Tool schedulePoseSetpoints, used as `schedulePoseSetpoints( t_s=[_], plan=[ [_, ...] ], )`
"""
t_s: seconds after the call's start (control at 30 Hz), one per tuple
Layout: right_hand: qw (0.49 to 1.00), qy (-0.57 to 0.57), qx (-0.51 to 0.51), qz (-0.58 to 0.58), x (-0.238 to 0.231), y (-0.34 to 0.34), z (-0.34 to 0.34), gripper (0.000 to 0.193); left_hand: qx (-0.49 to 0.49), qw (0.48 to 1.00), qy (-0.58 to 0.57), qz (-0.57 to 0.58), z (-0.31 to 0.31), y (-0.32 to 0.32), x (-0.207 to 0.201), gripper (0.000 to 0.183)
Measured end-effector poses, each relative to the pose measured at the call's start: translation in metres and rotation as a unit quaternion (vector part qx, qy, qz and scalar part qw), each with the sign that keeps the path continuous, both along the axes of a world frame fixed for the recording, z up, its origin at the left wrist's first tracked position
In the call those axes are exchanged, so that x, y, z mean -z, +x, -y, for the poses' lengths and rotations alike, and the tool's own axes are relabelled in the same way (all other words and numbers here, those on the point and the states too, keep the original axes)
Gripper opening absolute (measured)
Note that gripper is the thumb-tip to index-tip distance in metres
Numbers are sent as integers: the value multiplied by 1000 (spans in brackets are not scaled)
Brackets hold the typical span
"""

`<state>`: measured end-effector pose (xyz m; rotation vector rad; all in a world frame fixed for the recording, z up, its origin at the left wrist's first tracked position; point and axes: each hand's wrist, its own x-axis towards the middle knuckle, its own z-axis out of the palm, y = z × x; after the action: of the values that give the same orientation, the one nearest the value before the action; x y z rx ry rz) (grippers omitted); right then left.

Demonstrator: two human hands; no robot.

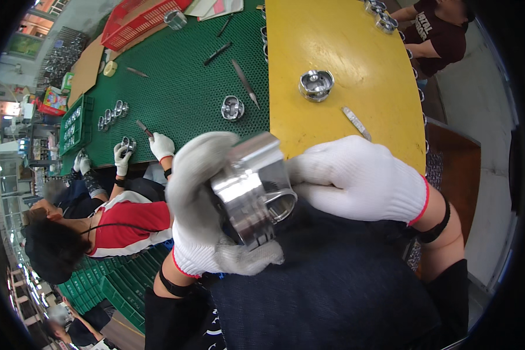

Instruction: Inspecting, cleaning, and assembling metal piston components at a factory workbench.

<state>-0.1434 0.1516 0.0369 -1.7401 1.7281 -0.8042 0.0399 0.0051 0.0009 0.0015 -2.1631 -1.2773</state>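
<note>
Close in front of me, my left hand point(199, 198), in a white knit glove, grips a shiny metal engine piston point(248, 198). The piston is tilted, with its ring grooves toward the bottom and the round pin hole facing right. Gloved fingers wrap its left side and the thumb lies under its lower end. At the piston's right side is my right hand point(356, 181), also gloved in white, with its fingers curled closed. Its fingertips are partly hidden, so I cannot make out what they hold.
A piston point(233, 108) and a scraper-like tool point(246, 84) lie on the green mat point(181, 76). Another piston point(316, 86) and a whitish bar point(356, 123) rest on the yellow board point(344, 46). On the left, a co-worker point(128, 219) handles a piston; a red basket point(135, 26) stands at the back.
</note>
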Motion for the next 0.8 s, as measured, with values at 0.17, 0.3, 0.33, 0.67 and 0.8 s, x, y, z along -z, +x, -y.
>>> schedulePoseSetpoints(
  t_s=[0.17, 0.3, 0.33, 0.67, 0.8],
  plan=[
    [949, -149, 152, 234, -1, -15, -1, 34, 2, 828, 560, 28, 1, 4, -9, 76],
    [979, -135, 104, 110, -5, -28, -18, 35, 25, 791, 603, 102, -9, -10, 9, 95],
    [986, -156, 52, 5, -1, -32, -19, 34, 46, 801, 583, 133, -10, -9, 4, 99],
    [905, -111, 20, -410, 3, -6, -3, 18, 18, 989, 117, 91, -5, -18, 8, 107],
    [971, -6, -9, -239, 5, 0, -5, 11, -12, 996, -73, 48, -5, -22, -3, 96]
  ],
)
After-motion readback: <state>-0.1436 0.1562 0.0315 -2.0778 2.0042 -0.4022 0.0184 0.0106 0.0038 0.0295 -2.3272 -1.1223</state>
